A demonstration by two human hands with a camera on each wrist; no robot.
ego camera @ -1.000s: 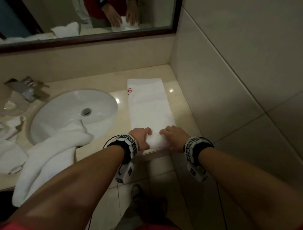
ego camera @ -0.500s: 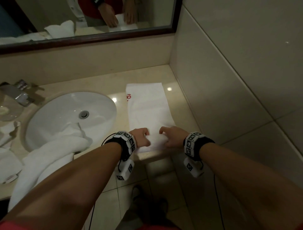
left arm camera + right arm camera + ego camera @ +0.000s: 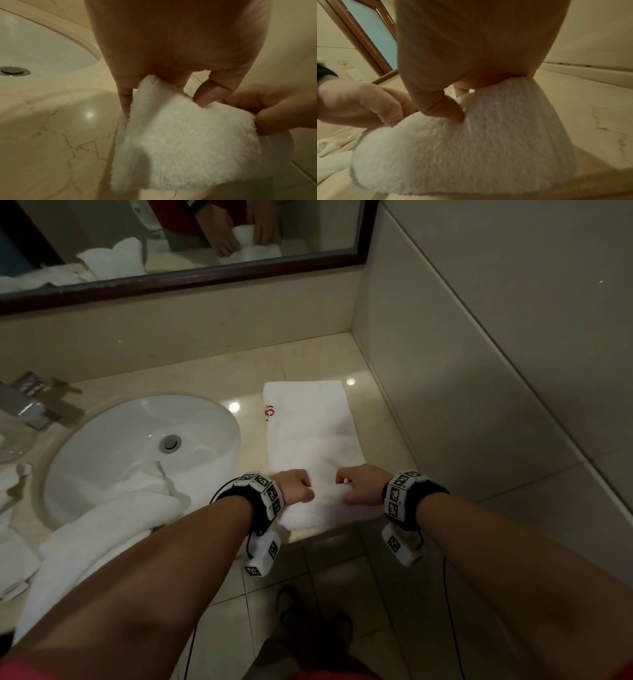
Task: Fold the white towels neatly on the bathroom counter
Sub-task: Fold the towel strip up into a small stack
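Note:
A long white towel (image 3: 313, 436) with a red logo (image 3: 269, 413) lies lengthwise on the beige counter (image 3: 212, 378), right of the sink. Its near end is raised off the counter. My left hand (image 3: 297, 487) pinches the left near corner between thumb and fingers, and the left wrist view shows the towel (image 3: 180, 142) caught under the left hand (image 3: 171, 86). My right hand (image 3: 359, 486) pinches the right near corner; in the right wrist view the right hand (image 3: 464, 102) digs into the towel (image 3: 471, 155).
A second white towel (image 3: 102, 525) hangs from the sink (image 3: 137, 440) over the counter's front edge. A faucet (image 3: 30, 402) stands at the left. More white cloths (image 3: 10, 542) lie far left. A tiled wall (image 3: 479, 371) borders the counter on the right, a mirror (image 3: 171, 237) behind.
Both hands have closed on the towel's near end and lifted it slightly off the counter. The fold bulges between them where it lay flat a second ago.

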